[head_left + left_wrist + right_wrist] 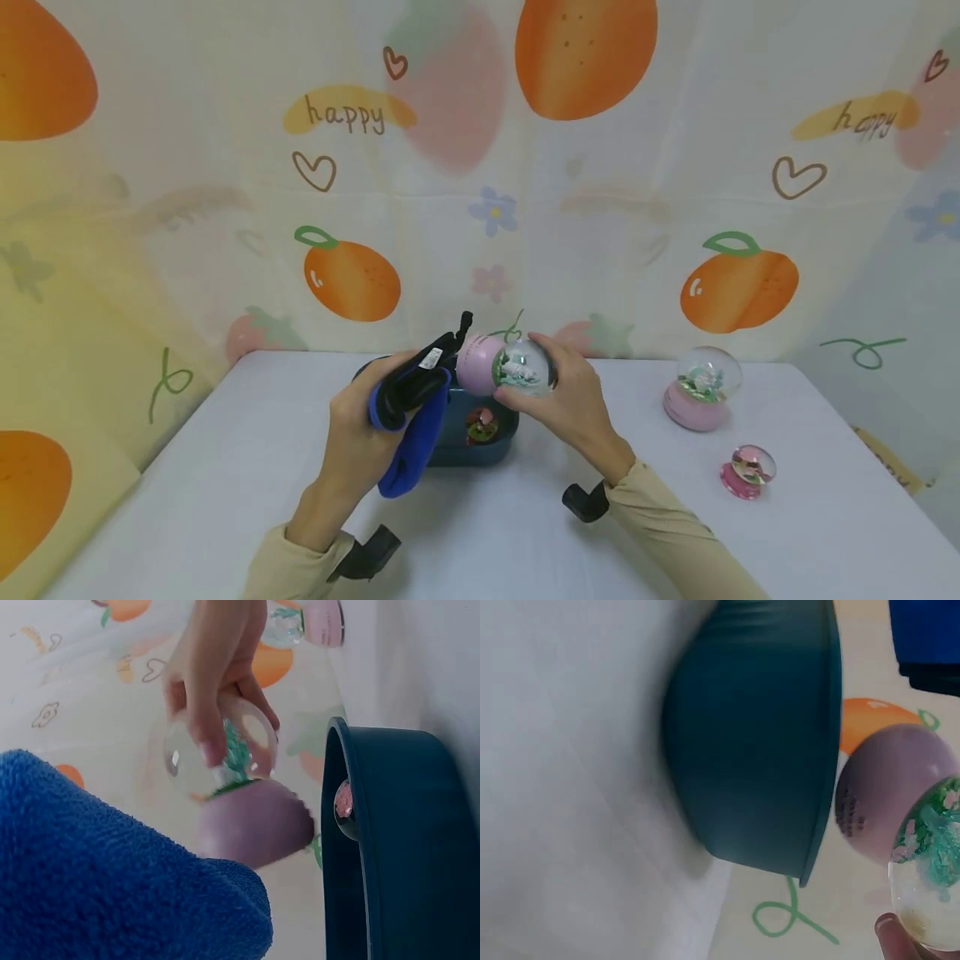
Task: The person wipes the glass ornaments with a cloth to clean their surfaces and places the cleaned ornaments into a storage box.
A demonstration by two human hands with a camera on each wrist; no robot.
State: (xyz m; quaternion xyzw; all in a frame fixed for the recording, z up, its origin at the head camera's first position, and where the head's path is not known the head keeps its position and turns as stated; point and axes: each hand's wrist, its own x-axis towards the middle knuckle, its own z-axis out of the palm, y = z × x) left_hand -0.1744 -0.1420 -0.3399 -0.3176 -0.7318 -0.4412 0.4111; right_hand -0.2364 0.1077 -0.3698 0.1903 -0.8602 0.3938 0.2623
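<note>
My right hand (573, 400) holds a snow globe (477, 365) by its clear dome, tipped on its side so the pink base points left. In the left wrist view, fingers spread over the dome of this globe (255, 821), above green figures inside. My left hand (356, 425) holds a blue terry cloth (412, 454) together with a black piece (412, 396) bearing a white label; its kind is unclear. The cloth (112, 870) is close to the base; whether they touch I cannot tell. Most left fingers are hidden.
Below the hands stands a dark teal basin (472, 454) with a small globe (482, 425) in it. At the right of the white table (600, 550) are a large pink-based snow globe (696, 408) and a smaller one (742, 483). A fruit-print cloth (525, 217) hangs behind.
</note>
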